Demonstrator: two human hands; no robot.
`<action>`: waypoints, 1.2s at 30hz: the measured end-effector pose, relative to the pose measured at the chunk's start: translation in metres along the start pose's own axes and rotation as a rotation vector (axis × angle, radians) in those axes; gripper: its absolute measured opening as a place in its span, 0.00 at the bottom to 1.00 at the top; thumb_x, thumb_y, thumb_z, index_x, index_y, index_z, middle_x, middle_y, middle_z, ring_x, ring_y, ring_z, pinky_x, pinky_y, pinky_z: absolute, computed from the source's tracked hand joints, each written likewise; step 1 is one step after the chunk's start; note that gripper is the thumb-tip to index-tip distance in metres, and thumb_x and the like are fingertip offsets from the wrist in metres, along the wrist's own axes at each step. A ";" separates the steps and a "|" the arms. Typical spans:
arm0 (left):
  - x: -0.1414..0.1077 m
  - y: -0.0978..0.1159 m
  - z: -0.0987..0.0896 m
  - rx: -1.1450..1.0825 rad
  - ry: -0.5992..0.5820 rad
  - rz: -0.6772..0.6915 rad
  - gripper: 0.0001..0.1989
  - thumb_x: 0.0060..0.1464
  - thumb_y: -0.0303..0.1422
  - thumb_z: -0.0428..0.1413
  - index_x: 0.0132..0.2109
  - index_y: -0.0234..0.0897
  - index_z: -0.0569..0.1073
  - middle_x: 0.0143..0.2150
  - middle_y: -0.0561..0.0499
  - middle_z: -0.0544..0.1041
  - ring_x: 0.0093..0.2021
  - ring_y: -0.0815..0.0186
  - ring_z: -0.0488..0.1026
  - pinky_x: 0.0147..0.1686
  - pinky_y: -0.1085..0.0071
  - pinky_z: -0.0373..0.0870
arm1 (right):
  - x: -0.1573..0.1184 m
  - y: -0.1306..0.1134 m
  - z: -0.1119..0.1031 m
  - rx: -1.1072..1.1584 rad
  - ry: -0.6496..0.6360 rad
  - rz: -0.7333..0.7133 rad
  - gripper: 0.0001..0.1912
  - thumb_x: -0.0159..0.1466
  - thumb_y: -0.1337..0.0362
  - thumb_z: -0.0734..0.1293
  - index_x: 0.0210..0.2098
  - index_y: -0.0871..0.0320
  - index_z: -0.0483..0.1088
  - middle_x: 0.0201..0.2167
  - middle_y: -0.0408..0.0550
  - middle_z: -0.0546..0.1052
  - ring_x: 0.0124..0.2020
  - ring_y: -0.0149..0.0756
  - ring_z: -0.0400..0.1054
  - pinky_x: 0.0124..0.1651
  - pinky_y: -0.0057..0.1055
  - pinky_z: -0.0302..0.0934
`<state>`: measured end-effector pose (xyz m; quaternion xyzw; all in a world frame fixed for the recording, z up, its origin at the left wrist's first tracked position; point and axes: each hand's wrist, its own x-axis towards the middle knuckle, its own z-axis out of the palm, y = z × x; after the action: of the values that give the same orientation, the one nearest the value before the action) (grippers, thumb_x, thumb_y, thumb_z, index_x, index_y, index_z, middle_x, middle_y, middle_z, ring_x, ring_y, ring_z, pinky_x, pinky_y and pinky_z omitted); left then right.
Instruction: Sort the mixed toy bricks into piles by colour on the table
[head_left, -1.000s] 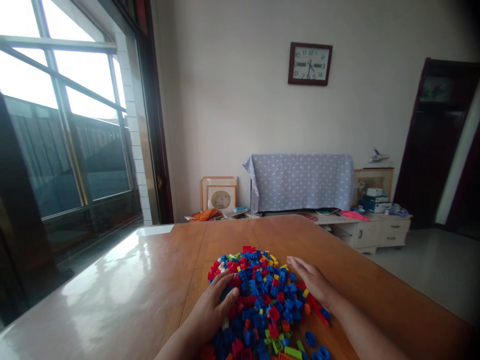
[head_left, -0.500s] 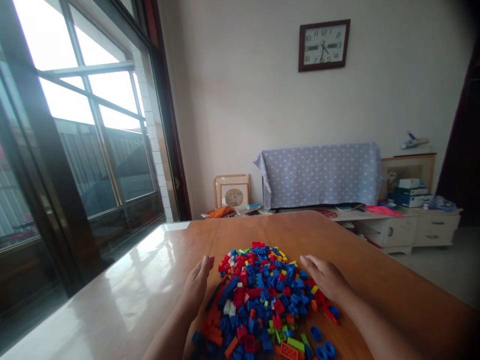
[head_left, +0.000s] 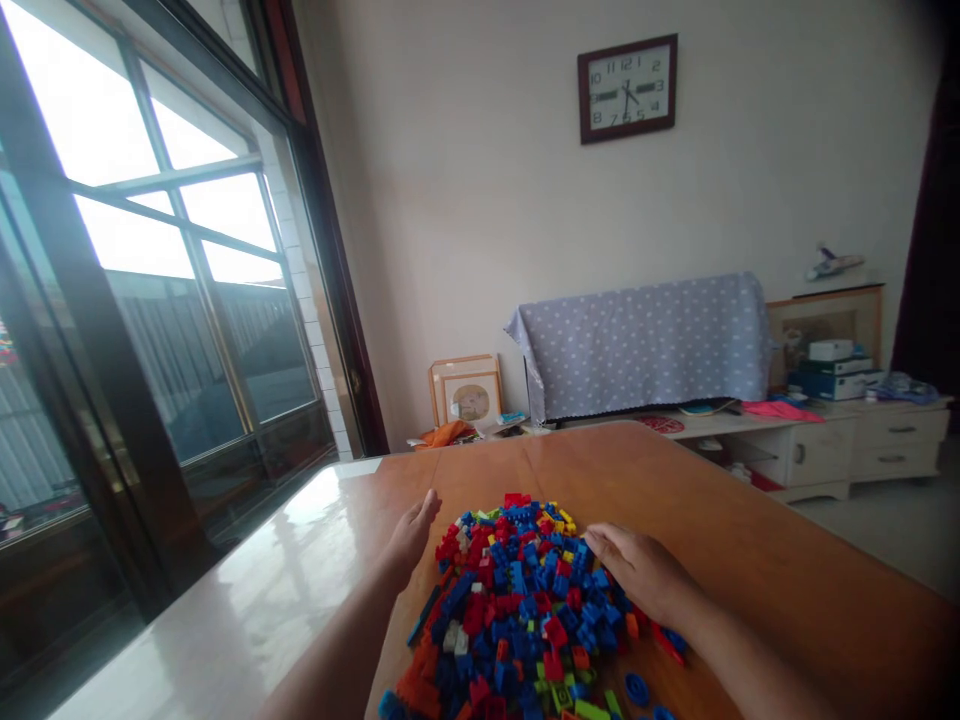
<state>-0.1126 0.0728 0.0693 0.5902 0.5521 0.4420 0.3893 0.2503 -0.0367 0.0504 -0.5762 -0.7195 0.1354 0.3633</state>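
A wide pile of toy building bricks (head_left: 517,610) in blue, red, yellow, green, orange and white spreads over the wooden table. My left hand (head_left: 411,532) stands on edge at the pile's upper left, slightly apart from the bricks, its fingers stretched out and holding nothing. On the right side, my right hand (head_left: 637,568) reaches over the pile's border with fingers extended, partly hiding bricks there; I cannot tell whether it touches them. Blue ring-shaped pieces (head_left: 637,688) lie at the lower right of the pile, near my right forearm.
The brown table (head_left: 780,560) extends around the pile, with glare (head_left: 262,560) on its left. Beyond it stands a low white cabinet (head_left: 817,460) with a cloth-covered object (head_left: 645,350) on top. A glass window (head_left: 202,250) is at the left and a clock (head_left: 628,88) hangs above.
The view has tilted and shifted slightly. My left hand has moved a little forward, and my right hand has shifted inward over the right edge of the pile.
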 end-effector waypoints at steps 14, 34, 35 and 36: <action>0.026 0.011 0.057 0.119 -0.259 0.033 0.41 0.48 0.66 0.50 0.48 0.31 0.79 0.49 0.38 0.80 0.54 0.48 0.73 0.54 0.60 0.67 | 0.007 0.013 -0.006 0.016 0.120 0.055 0.27 0.69 0.44 0.53 0.52 0.52 0.72 0.51 0.52 0.77 0.53 0.44 0.70 0.56 0.37 0.60; -0.006 0.046 0.082 0.042 -0.485 0.150 0.31 0.51 0.59 0.55 0.42 0.34 0.82 0.42 0.45 0.82 0.50 0.51 0.74 0.53 0.63 0.69 | 0.007 0.010 -0.003 0.054 0.107 0.046 0.25 0.70 0.46 0.53 0.43 0.52 0.75 0.41 0.48 0.79 0.43 0.41 0.72 0.48 0.34 0.62; -0.006 0.048 0.080 0.012 -0.496 0.134 0.31 0.51 0.59 0.55 0.43 0.35 0.82 0.44 0.45 0.82 0.52 0.51 0.74 0.55 0.61 0.68 | 0.007 0.010 -0.003 0.056 0.112 0.045 0.24 0.70 0.46 0.53 0.43 0.52 0.75 0.41 0.48 0.79 0.44 0.41 0.72 0.48 0.34 0.62; -0.005 0.049 0.078 -0.028 -0.514 0.117 0.31 0.52 0.59 0.54 0.45 0.36 0.82 0.45 0.44 0.82 0.52 0.51 0.74 0.56 0.60 0.67 | 0.007 0.010 -0.004 0.058 0.119 0.045 0.24 0.70 0.46 0.53 0.42 0.52 0.75 0.41 0.48 0.79 0.44 0.41 0.72 0.48 0.34 0.62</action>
<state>-0.0233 0.0654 0.0915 0.7084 0.3939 0.3071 0.4986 0.2598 -0.0278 0.0501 -0.5882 -0.6795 0.1299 0.4187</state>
